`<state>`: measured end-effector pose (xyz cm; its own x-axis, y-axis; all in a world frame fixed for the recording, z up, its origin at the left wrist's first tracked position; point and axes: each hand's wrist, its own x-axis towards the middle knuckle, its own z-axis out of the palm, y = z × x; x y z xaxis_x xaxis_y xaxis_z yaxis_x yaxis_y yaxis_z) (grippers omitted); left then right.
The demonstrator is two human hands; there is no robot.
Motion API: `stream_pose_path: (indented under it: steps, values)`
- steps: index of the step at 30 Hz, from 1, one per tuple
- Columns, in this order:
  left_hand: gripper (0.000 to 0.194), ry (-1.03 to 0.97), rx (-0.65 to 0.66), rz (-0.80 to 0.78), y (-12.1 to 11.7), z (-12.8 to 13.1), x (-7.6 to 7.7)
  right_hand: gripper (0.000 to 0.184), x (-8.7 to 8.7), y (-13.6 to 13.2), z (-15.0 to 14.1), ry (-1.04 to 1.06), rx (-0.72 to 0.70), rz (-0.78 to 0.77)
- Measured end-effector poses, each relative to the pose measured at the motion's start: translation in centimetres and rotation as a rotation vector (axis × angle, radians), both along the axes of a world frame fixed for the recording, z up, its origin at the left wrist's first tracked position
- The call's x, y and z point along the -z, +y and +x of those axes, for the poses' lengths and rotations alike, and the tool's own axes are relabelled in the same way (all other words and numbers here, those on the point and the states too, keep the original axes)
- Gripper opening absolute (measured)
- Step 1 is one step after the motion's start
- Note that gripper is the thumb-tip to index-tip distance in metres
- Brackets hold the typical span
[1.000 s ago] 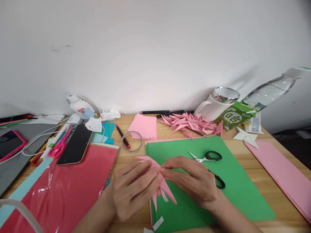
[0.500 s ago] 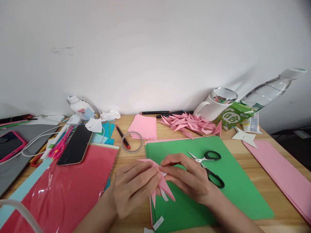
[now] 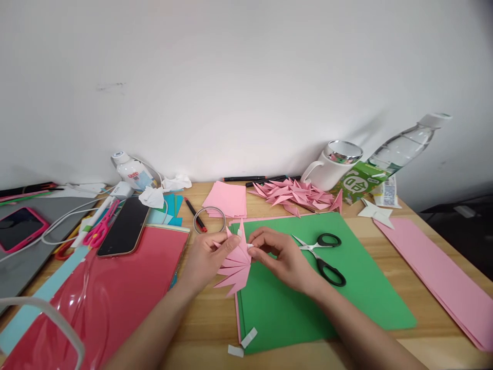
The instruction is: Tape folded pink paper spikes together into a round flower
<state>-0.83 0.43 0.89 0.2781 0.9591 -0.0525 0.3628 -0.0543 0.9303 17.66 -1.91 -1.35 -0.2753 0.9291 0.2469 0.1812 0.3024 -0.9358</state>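
My left hand (image 3: 206, 259) is closed on a pink folded-paper fan (image 3: 235, 262), made of several pointed pieces joined side by side. Its thumb lies across the front of the paper. At the fan's right edge, my right hand (image 3: 283, 257) pinches a small white strip (image 3: 249, 246) between thumb and fingers, against the paper. Another bit of white shows near the fan's upper point. Both hands are over the left edge of the green paper stack (image 3: 292, 313). Black-handled scissors (image 3: 322, 257) lie half open on that stack, right of my right hand.
Pink folded pieces (image 3: 296, 195) are heaped near the wall, beside a white mug (image 3: 331, 167) and a tilted bottle (image 3: 404, 141). Pink squares (image 3: 225, 198) and a metal ring (image 3: 209, 229) lie behind my hands. A phone (image 3: 125, 228) rests on red paper (image 3: 115, 298). White strips (image 3: 249, 336) lie in front.
The pink fan has been raised and turned, so its points now spread to the left and upward. My left hand has shifted its hold from covering it to thumb in front.
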Motion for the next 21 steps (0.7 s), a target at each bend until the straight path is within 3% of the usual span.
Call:
stream_pose_path:
  steps: [3,6,14,17,21]
  values:
    - [0.047,-0.041,0.008,-0.063,0.3,0.0,0.5,0.026,0.5,0.3,0.0,0.118,-0.105,-0.200]
    - [0.047,-0.037,-0.001,-0.089,0.5,-0.1,0.9,0.026,0.8,0.5,-0.1,0.225,-0.102,-0.329]
    - [0.047,-0.007,0.040,-0.068,0.4,0.1,0.8,0.014,1.1,0.2,-0.5,0.079,0.037,-0.201]
    - [0.046,0.008,0.052,-0.074,0.3,0.3,0.6,0.013,1.3,0.3,-0.5,0.104,0.047,-0.236]
    - [0.046,-0.005,0.076,-0.087,0.4,0.3,0.6,0.023,1.3,0.6,-0.3,0.182,-0.044,-0.352]
